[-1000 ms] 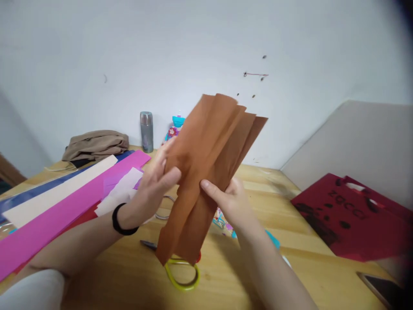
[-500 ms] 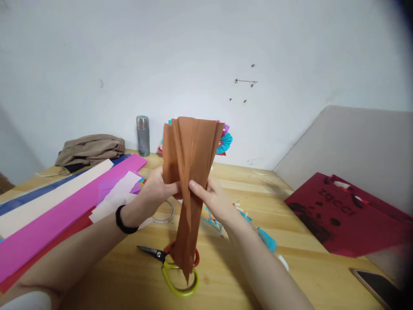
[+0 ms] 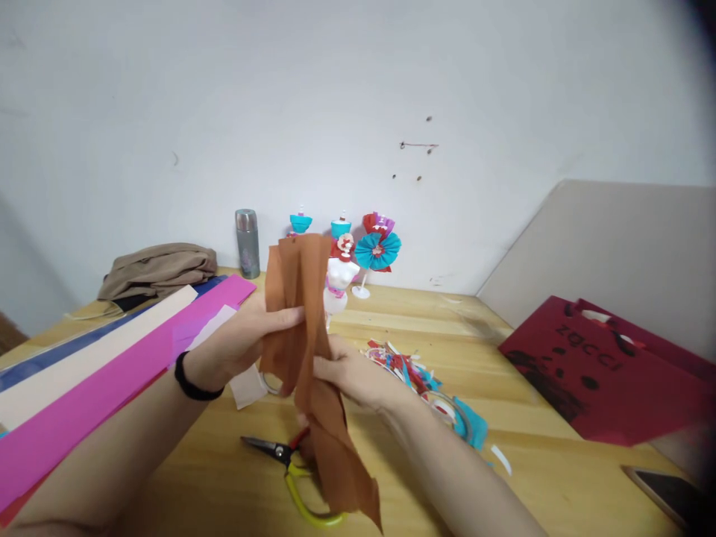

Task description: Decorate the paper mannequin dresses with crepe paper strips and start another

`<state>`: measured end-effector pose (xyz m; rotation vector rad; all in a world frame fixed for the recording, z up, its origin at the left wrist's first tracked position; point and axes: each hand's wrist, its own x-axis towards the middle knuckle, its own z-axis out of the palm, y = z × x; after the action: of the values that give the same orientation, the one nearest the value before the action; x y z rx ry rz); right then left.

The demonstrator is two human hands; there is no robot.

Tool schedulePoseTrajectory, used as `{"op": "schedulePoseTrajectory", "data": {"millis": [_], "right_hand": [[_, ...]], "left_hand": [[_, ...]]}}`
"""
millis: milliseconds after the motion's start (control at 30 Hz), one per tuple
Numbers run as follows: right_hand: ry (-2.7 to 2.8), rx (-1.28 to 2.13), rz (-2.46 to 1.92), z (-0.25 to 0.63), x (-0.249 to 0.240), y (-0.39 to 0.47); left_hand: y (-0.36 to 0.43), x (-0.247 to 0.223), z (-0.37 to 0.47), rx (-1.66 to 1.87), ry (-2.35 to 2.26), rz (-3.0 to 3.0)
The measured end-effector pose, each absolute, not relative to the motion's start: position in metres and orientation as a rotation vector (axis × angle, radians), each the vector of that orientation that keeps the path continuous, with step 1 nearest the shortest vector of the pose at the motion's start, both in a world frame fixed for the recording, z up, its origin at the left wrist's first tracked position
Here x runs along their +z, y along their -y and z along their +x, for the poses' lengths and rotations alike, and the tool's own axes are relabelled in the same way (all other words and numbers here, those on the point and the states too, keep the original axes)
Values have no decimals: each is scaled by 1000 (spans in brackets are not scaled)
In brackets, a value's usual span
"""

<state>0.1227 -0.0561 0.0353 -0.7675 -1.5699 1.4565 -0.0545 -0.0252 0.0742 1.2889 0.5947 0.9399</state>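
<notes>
Gathered brown paper point(image 3: 299, 276) hangs upright in folds between my two hands, its loose lower end slanting down to the right. My left hand point(image 3: 251, 332) grips its left side, thumb lying across the front. With thumb and fingers closed on the folds, my right hand point(image 3: 347, 369) holds the paper lower and to the right. Scissors point(image 3: 283, 451) with red and yellow handles lie on the table below, partly covered by the paper's lower end. Small white mannequins point(image 3: 341, 274) with turquoise and red paper pieces stand behind the paper.
Pink paper point(image 3: 145, 350) and other coloured strips cover the table's left side. A flask point(image 3: 247, 242) and brown cloth point(image 3: 159, 268) stand and lie behind. Scraps point(image 3: 400, 365) and tape rolls point(image 3: 441, 409) lie right of centre; a red bag point(image 3: 593, 365) and a phone point(image 3: 665, 492) are farther right.
The brown paper has moved down and left, and its lower end has swung right. Both hands shifted with it. The mannequins behind and the scraps at right now show more.
</notes>
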Motion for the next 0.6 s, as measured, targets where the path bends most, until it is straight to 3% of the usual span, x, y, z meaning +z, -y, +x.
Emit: {"op": "schedulePoseTrajectory", "data": {"millis": [133,433,600], "right_hand": [[1449,1919,-711,118,31,56],[1461,1536,-706,117,31,50],[1378,1580,-784,116,25,48]], "left_hand": [[26,76,-52,979,-623,1145],[13,77,-55,1277,-648,1179],[9,73,-53,1274,-645,1087]]}}
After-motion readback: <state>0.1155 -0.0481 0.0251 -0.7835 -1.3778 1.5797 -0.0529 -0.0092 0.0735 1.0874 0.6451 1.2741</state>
